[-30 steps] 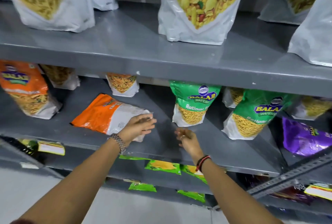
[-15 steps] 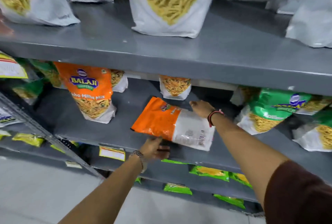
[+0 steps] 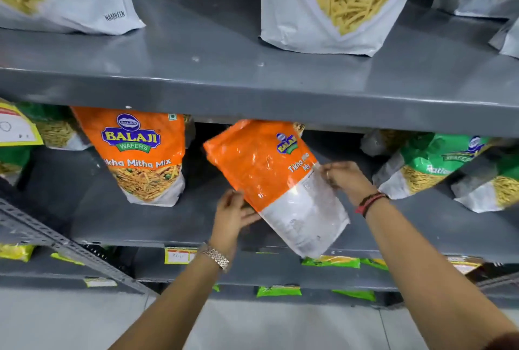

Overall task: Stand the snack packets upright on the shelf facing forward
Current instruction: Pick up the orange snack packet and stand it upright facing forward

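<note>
An orange and white snack packet is held tilted over the middle grey shelf, its top leaning back to the left and its white bottom end past the shelf's front edge. My left hand grips its lower left edge. My right hand holds its right edge. A second orange packet stands upright and faces forward to the left. Green packets lean at the right of the same shelf.
The upper shelf hangs low just above the held packet's top and carries large white pouches. A slotted metal upright crosses at lower left. Small green and yellow packets lie on the shelf below.
The orange packet lay flat on the shelf; now both hands hold it raised and tilted. My right hand came off its far edge onto its right side. The camera moved closer.
</note>
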`<state>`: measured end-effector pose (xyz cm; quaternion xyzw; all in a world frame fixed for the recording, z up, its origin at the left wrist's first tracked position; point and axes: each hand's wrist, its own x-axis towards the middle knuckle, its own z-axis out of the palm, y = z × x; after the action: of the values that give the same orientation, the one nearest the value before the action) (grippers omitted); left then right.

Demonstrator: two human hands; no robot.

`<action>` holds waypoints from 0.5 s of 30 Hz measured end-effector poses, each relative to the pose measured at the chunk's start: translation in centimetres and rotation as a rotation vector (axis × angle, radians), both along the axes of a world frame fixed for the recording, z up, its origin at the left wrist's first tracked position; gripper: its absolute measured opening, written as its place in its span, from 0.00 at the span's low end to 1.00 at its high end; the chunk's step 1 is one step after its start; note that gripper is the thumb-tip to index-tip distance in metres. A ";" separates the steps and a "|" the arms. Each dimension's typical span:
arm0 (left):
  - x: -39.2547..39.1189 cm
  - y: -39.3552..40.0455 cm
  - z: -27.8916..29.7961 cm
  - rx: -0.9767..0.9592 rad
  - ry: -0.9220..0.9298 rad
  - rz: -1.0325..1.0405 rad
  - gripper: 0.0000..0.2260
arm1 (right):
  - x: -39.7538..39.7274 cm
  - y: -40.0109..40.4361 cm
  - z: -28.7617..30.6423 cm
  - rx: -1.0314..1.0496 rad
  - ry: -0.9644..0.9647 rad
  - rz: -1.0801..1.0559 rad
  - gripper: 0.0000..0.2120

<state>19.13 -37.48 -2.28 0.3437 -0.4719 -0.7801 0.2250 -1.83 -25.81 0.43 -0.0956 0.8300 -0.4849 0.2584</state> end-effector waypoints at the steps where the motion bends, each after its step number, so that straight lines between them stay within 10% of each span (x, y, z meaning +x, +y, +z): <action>1: 0.0 -1.0 0.9 -0.066 0.017 0.004 0.04 | 0.7 0.5 0.4 -0.077 -0.031 -0.037 0.17; 10: -3.0 -6.7 4.7 -0.583 -0.030 -0.065 0.09 | 3.7 -2.2 -0.7 -0.424 -0.080 -0.249 0.13; 15: -3.3 -7.3 2.2 -0.548 -0.064 -0.069 0.06 | 3.1 -3.4 -2.2 -0.383 -0.062 -0.250 0.10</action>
<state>15.79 -44.78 -0.11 0.2784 -0.6836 -0.6192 0.2678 1.23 -29.23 -1.74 -0.0244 0.7199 -0.6646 0.1985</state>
